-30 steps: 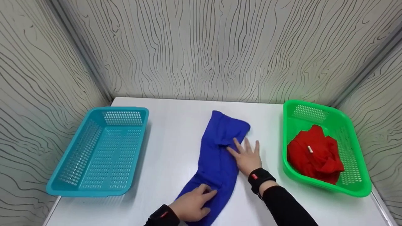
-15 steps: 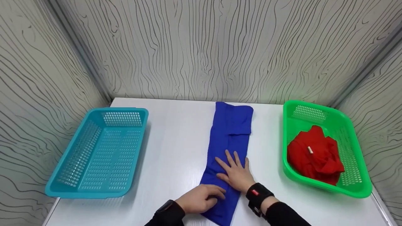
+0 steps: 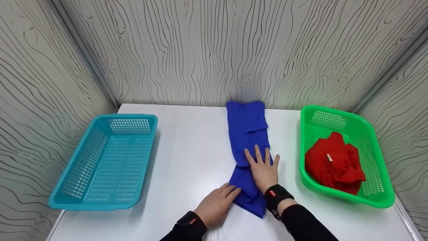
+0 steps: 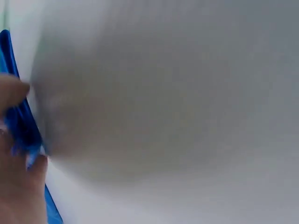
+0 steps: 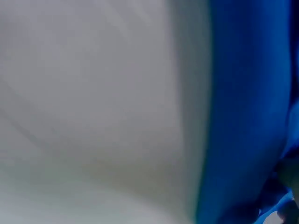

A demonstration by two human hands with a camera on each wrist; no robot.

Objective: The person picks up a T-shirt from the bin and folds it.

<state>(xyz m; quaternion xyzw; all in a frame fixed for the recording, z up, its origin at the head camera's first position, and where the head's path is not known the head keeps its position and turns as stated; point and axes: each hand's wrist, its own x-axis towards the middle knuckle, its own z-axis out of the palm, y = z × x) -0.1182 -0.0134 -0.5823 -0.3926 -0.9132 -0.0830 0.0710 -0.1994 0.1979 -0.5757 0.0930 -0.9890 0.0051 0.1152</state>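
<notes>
A long strip of folded blue cloth (image 3: 246,117) runs from the back wall toward the front, right of the table's middle. Its near part kinks and wrinkles. My right hand (image 3: 265,172) lies flat across it with fingers spread. At the cloth's lower left edge my left hand (image 3: 215,204) rests on its side, its fingertips touching the fabric; its thumb is hidden from the head. The left wrist view has a finger and the thumb apart, with the cloth's bunched edge (image 4: 23,126) between them. A smooth stretch of the blue cloth (image 5: 247,93) fills the right wrist view's right side.
A turquoise plastic basket (image 3: 143,174) stands at the left with nothing in it. On the right, a green basket (image 3: 376,144) holds crumpled red cloth (image 3: 337,167) with a small white piece on top. Wood-patterned panels (image 3: 200,50) wall in the white table (image 3: 187,144).
The cloth's far end has slid back to the wall, and its near end has moved up and kinked. My right hand has spread over its middle; my left hand has shifted to its left edge.
</notes>
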